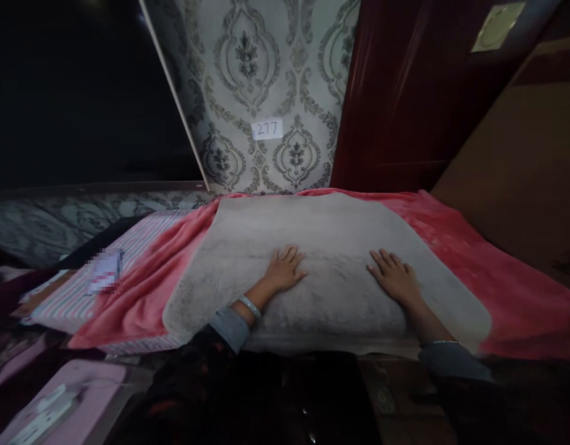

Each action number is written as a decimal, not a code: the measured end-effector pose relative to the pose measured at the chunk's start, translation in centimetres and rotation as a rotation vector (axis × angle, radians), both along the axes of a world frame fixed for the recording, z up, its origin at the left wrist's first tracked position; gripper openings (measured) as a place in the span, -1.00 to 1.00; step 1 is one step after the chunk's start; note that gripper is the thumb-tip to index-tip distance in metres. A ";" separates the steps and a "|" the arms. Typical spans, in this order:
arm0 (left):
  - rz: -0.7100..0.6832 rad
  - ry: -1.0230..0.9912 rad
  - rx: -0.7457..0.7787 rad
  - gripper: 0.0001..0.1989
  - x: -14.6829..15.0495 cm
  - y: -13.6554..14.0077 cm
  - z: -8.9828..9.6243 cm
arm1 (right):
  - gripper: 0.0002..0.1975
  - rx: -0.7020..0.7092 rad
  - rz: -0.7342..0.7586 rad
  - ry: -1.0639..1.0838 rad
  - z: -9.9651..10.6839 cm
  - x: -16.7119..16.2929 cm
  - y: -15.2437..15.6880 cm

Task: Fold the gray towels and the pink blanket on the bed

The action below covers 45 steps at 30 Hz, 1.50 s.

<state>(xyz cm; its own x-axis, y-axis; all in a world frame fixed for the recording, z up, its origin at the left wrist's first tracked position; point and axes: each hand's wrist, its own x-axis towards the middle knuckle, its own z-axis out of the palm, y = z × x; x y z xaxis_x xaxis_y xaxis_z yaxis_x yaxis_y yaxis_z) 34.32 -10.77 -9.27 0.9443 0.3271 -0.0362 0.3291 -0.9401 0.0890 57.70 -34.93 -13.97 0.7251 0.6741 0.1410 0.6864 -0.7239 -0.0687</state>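
Observation:
A grey plush mat (pixel 340 300) with rounded corners lies spread over a pink blanket (pixel 488 272). Flat on the left half of the mat rests my left hand (pixel 283 269), its fingers apart and nothing held. My right hand (pixel 396 275) presses on the mat's right half, also with fingers spread and holding nothing. Faint creases and darker patches show in the pile between the two hands. The mat's near edge hangs slightly over the front of the surface.
Striped cloth (pixel 67 300) sticks out at the left, with a small blurred item (pixel 104 272) on it. A large dark screen (pixel 81 93) stands behind. A paper marked 277 (pixel 267 129) is on the wall. At lower left, a power strip (pixel 48 417) lies on a pink surface (pixel 97 377).

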 end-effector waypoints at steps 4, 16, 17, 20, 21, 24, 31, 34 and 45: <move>0.225 0.035 0.046 -0.32 -6.0 5.6 0.6 | -0.37 0.033 0.017 -0.022 -0.9 0.6 -0.1; 0.734 0.087 0.147 -0.37 -18.3 15.5 2.8 | -0.36 0.025 0.015 -0.024 -1.0 0.6 0.1; 0.740 0.065 0.165 -0.37 -17.6 15.2 2.8 | -0.36 0.020 0.016 -0.019 -1.0 0.6 0.1; 0.597 -0.004 0.189 -0.36 -14.2 13.4 2.4 | -0.37 0.025 0.011 -0.019 -1.1 0.6 0.2; 0.493 -0.014 0.173 -0.36 -12.8 12.5 2.2 | -0.37 0.032 0.007 -0.023 -1.1 0.6 0.3; 0.201 0.002 0.089 -0.35 -8.5 9.9 1.3 | -0.38 0.033 -0.005 -0.025 -1.1 0.5 0.4; 0.173 0.016 0.049 -0.34 -4.2 11.9 1.5 | -0.37 -0.007 -0.017 0.000 -1.1 0.6 0.3; 0.301 0.014 0.053 -0.34 -4.9 14.7 2.0 | -0.38 -0.037 -0.024 0.033 -0.6 1.0 0.4; 0.409 -0.074 0.175 -0.38 -5.8 15.6 1.7 | -0.41 -0.011 0.559 0.126 4.3 -10.3 16.5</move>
